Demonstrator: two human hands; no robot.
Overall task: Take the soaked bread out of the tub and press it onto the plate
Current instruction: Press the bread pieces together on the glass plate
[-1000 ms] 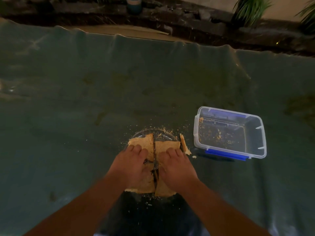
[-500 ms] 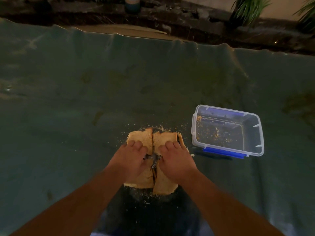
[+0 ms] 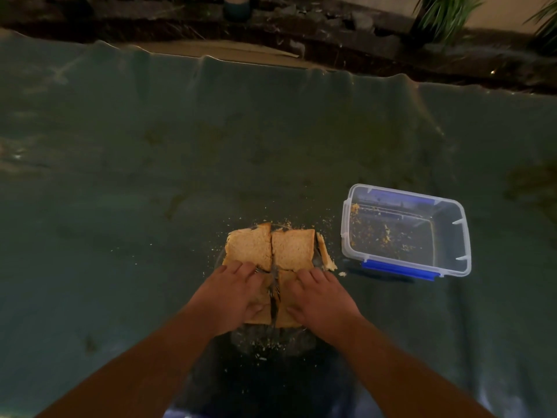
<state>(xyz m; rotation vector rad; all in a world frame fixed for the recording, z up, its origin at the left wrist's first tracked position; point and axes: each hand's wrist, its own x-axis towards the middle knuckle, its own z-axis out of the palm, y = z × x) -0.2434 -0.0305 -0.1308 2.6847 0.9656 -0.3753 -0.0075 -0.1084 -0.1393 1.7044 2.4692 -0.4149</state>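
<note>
Several tan slices of soaked bread point(image 3: 272, 251) lie side by side on a clear glass plate point(image 3: 218, 259) on the green sheet. My left hand point(image 3: 233, 294) lies flat on the near left slice and my right hand point(image 3: 319, 297) on the near right slice, fingers spread, palms down. A dark gap with a metal fork-like thing shows between the hands. The two far slices are uncovered. A broken strip of crust point(image 3: 325, 251) leans at the plate's right side. The clear plastic tub point(image 3: 452, 236) with blue clips stands to the right, holding only crumbs and liquid.
A green sheet point(image 3: 150, 191) covers the ground, with crumbs scattered around the plate. Its far edge meets cardboard point(image 3: 229, 51), dark stones and plants point(image 3: 443, 13). A teal cylinder point(image 3: 236, 6) stands at the top edge.
Both hands have slid back toward me along the bread, so the two far slices are now uncovered. The view has shifted slightly.
</note>
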